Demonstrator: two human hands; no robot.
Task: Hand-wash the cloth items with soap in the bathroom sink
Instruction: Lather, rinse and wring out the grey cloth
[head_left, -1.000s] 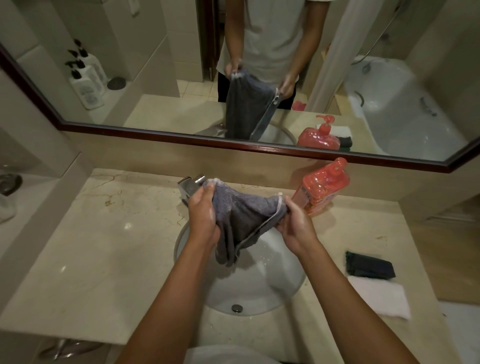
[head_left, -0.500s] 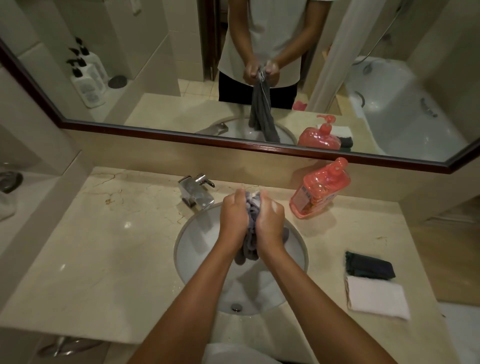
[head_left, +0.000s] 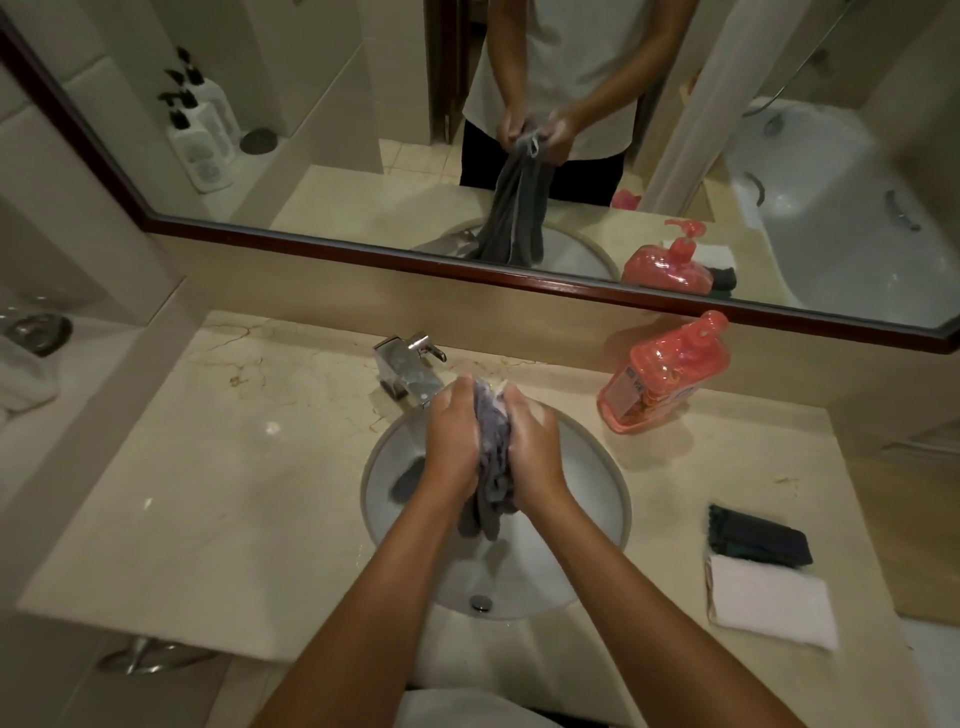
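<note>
1. over the round white sink (head_left: 597, 467), the left hand (head_left: 451, 447) and the right hand (head_left: 535, 452) are pressed toward each other with a grey cloth (head_left: 491, 457) bunched between them.
2. both hands have their fingers curled round the cloth, gripping it; the right hand looks wet and shiny.
3. the cloth's lower end hangs down from the hands above the basin, and a fold of it shows to the left of the left wrist.
4. a chrome faucet (head_left: 408, 364) stands at the far rim of the sink, just beyond the left hand.
5. a red soap bottle (head_left: 662, 374) with a pump top stands on the beige counter (head_left: 208, 493), far right of the sink, tilted against the wall.
6. on the near right of the counter lie a folded dark cloth (head_left: 756, 535) and, touching its near edge, a folded white cloth (head_left: 769, 597).
7. the mirror (head_left: 363, 130) on the far wall reflects the person holding the cloth.
</note>
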